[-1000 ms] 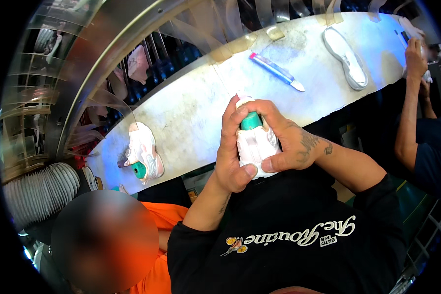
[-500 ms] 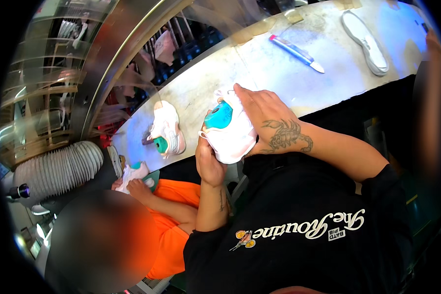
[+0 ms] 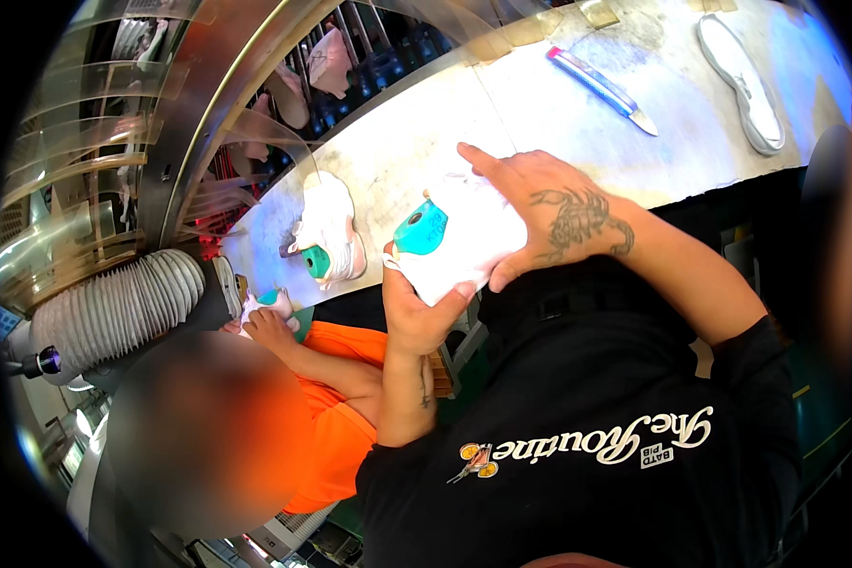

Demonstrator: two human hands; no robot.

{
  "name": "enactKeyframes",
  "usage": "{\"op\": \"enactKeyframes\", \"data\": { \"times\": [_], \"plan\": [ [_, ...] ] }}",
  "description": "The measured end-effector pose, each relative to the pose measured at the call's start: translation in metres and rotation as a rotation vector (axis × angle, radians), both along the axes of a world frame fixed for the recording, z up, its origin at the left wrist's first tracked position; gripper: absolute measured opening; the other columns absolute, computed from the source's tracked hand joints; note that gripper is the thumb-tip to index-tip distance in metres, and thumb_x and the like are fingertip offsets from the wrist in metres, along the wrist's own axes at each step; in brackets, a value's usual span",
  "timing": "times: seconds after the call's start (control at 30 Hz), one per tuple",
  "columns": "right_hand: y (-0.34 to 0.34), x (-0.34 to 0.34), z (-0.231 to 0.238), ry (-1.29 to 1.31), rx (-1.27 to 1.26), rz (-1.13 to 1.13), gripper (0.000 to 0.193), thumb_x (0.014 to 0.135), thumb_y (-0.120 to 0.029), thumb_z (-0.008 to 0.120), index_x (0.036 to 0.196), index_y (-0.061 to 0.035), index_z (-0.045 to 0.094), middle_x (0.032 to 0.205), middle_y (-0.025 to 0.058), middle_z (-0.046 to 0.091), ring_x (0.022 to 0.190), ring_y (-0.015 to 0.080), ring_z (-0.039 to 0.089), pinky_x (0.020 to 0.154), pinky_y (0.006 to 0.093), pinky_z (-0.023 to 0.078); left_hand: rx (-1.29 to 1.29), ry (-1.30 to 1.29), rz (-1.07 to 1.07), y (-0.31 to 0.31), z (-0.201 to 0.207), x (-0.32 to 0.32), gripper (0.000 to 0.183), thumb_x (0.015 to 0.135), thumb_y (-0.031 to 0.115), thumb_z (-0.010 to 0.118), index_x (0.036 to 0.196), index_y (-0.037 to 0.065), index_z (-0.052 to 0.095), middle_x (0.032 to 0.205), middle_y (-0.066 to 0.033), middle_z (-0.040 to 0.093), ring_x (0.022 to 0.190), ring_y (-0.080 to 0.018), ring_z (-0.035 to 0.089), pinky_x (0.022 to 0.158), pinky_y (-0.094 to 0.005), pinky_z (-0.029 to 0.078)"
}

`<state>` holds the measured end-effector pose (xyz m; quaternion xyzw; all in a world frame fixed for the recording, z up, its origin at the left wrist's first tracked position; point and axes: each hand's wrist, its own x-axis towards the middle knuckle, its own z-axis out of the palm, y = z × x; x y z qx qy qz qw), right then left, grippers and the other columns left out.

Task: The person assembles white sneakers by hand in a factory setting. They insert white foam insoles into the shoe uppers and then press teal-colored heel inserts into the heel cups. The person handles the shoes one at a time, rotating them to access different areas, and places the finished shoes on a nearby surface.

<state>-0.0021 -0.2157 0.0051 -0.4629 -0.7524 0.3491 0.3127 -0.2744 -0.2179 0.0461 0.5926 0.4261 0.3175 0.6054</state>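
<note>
A white shoe upper (image 3: 478, 227) on a teal shoe last (image 3: 420, 229) is held between my hands, just off the table's near edge. My left hand (image 3: 418, 314) grips its lower left side, thumb across the front and the other fingers mostly hidden beneath. Across its right side lies my right hand (image 3: 544, 208), with the thumb low and a forefinger stretched out past the top. To the left, another white shoe upper (image 3: 328, 222) on a teal last stands on the table. Bright light washes out the held upper's details.
The pale worktable (image 3: 426, 123) curves across. On its far right lie a blue tool (image 3: 601, 87) with a red end and pale pointed tip, and a white shoe sole (image 3: 743, 90). A co-worker in orange (image 3: 336, 454) handles a shoe at left, near a ribbed hose (image 3: 118, 308).
My right hand has shifted right along the upper, its thumb now showing. My left thumb has come across the front, and the upper is tilted differently. The view has shifted slightly.
</note>
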Motion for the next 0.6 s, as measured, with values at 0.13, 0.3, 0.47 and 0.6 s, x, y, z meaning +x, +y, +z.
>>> {"op": "enactKeyframes", "data": {
  "times": [0.13,0.3,0.47,0.6],
  "plan": [
    [0.002,-0.007,-0.006,-0.085,-0.003,-0.024,0.123,0.082,-0.089,0.075,0.157,0.0063,0.053,0.122,0.0256,0.074,0.119,0.0410,0.070,0.110,0.0490,0.050,-0.070,0.046,-0.066,0.018,-0.001,-0.014,0.081,0.086,0.001,0.083,0.155,-0.004,0.040,0.143,-0.0172,0.062,0.132,-0.0239,0.064,0.112,-0.0405,0.053],
    [-0.008,-0.023,-0.013,-0.150,0.064,-0.139,0.115,0.086,-0.083,0.076,0.157,0.0044,0.055,0.121,0.0226,0.074,0.116,0.0376,0.070,0.107,0.0472,0.051,-0.113,0.188,-0.050,0.034,0.012,0.000,0.079,0.084,0.003,0.088,0.151,-0.006,0.047,0.137,-0.0143,0.068,0.126,-0.0216,0.068,0.108,-0.0377,0.056],
    [-0.010,-0.030,-0.018,-0.131,0.110,-0.207,0.116,0.084,-0.081,0.079,0.158,0.0042,0.054,0.123,0.0213,0.074,0.116,0.0379,0.070,0.106,0.0476,0.052,-0.138,0.098,0.028,0.039,0.009,0.008,0.063,0.089,0.001,0.088,0.145,-0.007,0.060,0.133,-0.0130,0.074,0.121,-0.0205,0.070,0.106,-0.0358,0.057],
    [-0.004,-0.015,-0.011,-0.030,0.038,-0.095,0.116,0.081,-0.076,0.085,0.160,0.0022,0.051,0.133,0.0235,0.071,0.125,0.0414,0.067,0.112,0.0495,0.050,-0.130,0.098,-0.007,0.054,0.005,-0.007,0.061,0.091,0.008,0.090,0.144,-0.006,0.062,0.131,-0.0118,0.075,0.118,-0.0195,0.071,0.105,-0.0344,0.057]
  ]
}}
